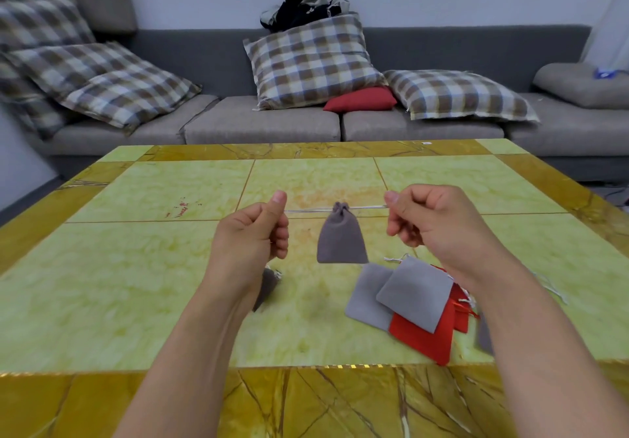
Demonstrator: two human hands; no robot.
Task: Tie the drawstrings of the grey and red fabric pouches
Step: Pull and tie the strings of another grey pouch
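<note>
Grey pouch (341, 237) hangs cinched above the table (170, 267), its drawstring (367, 206) pinched taut between left hand (250, 236) and right hand (439, 223). Knot apparently pending; flat grey and red pouches (408, 305) lie beside, seemingly untied.

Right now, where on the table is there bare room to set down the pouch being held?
The left half of the table is bare, from the red stain down to the near edge. The far strip toward the sofa is free too. Right of centre is crowded with the pile of grey and red pouches; another grey pouch lies by the left wrist.
</note>
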